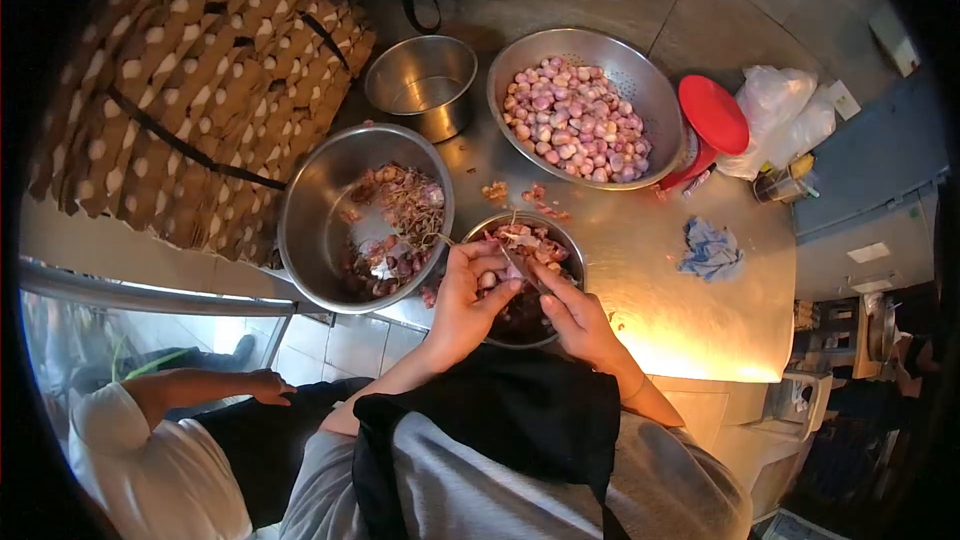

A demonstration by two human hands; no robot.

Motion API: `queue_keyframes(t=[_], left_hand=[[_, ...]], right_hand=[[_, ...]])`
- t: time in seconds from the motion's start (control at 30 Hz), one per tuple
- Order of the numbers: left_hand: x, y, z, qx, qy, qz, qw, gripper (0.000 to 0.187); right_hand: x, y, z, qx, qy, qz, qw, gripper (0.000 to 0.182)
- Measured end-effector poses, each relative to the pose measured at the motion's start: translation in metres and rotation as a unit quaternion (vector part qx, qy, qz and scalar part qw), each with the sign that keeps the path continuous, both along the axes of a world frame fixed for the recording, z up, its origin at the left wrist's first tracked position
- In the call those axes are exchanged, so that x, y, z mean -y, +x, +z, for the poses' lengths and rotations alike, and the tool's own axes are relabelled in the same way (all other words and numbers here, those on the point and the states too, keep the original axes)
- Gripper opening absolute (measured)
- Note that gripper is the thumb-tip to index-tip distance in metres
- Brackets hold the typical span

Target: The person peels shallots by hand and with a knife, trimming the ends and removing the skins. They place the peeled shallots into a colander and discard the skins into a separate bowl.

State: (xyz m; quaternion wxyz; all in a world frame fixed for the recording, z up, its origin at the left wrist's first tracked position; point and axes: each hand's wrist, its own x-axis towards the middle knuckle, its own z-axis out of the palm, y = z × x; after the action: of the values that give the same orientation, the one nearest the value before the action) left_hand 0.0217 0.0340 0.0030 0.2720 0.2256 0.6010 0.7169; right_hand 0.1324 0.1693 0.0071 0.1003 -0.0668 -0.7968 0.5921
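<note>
My left hand [472, 298] is closed around a shallot, mostly hidden by its fingers, with thin dry strands sticking out past the fingertips. In my right hand [578, 318] is a small knife [519, 265], its blade against the shallot. Both hands meet over a metal bowl [576, 250] of shallots and loose skins in dark liquid. To the left stands a wider metal bowl [300, 230] with dry skins, roots and a few shallots. Behind, a large metal colander [643, 75] holds many peeled pink shallots [575, 125].
An empty metal pot [420, 90] stands behind the left bowl, beside stacked egg trays [190, 80]. Skin scraps [540, 198] lie on the steel table [640, 290]. Rightward are a red-topped object [713, 115], plastic bags [785, 120] and a blue cloth [711, 248]. Another person's arm [210, 387] is at lower left.
</note>
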Motion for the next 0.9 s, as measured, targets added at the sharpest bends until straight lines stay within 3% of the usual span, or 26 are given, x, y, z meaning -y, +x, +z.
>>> queue_keyframes(t=[0.13,0.23,0.37,0.4,0.5,0.63,0.67,0.77,0.9], left_hand=[[-0.003,-0.002,-0.001,0.001,-0.016,-0.002,1.000,0.043],[-0.002,-0.004,0.000,0.020,-0.043,-0.004,0.999,0.043],[-0.006,-0.003,0.005,0.037,-0.021,-0.008,0.999,0.044],[-0.008,-0.001,0.021,0.079,-0.037,0.003,0.996,0.030],[-0.007,-0.019,0.021,0.283,0.033,-0.015,0.959,0.021],[-0.030,-0.063,0.007,0.334,0.077,-0.036,0.939,0.020],[-0.044,-0.071,0.014,0.286,0.072,-0.028,0.955,0.022],[-0.089,-0.102,0.041,0.323,0.141,-0.085,0.932,0.026],[-0.118,-0.107,0.098,0.226,0.199,-0.098,0.948,0.042]], right_hand=[[-0.001,0.001,0.000,0.003,-0.022,-0.003,1.000,0.040],[-0.004,-0.002,0.000,-0.004,0.023,0.006,1.000,0.039],[-0.011,-0.005,-0.002,0.011,-0.028,-0.067,0.997,0.038],[-0.011,-0.005,-0.003,-0.002,-0.023,-0.076,0.997,0.039],[-0.008,-0.006,-0.002,-0.023,-0.088,-0.113,0.989,0.039],[-0.007,-0.003,-0.012,-0.045,-0.111,-0.125,0.985,0.040],[-0.007,-0.002,-0.015,-0.048,-0.105,-0.123,0.986,0.039],[-0.006,0.001,-0.021,-0.063,-0.084,-0.127,0.986,0.039],[-0.007,0.001,-0.020,-0.100,-0.041,-0.112,0.988,0.040]])
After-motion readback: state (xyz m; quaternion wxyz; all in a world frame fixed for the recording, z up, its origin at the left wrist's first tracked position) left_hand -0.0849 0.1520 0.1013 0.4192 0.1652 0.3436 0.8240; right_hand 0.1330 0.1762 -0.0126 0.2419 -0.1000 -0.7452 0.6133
